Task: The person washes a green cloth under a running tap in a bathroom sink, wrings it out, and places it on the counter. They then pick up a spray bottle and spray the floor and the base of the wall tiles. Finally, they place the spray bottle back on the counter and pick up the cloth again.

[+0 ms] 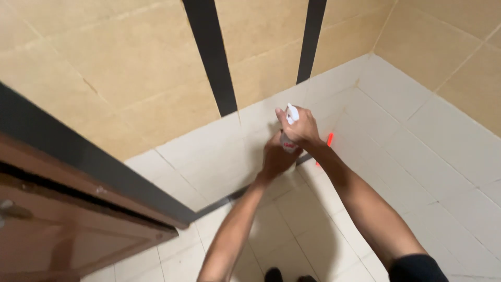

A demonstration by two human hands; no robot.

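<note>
We see both of our hands meeting on a small spray bottle [288,130], held out in front of us above the white floor tiles [417,151]. Our right hand [301,129] wraps around the upper part of the bottle, fingers curled tightly about its neck, with the white spray head [292,113] poking out above the knuckles. Our left hand [276,156] sits just below the right one, fingers closed around the bottle's lower body, so most of the bottle is hidden between the two grips; only a pale strip with a touch of red shows between them.

Just to the right of the bottle, a small orange-red mark [329,140] lies on the white tiles; we cannot tell what it is. Behind the bottle the wall rises in beige tiles [130,68], crossed by two dark vertical stripes [211,57]. Well to the left of the bottle stands a brown wooden door [62,235] with a dark frame. Below the bottle, at the lower edge, the tips of our dark shoes [284,274] show.
</note>
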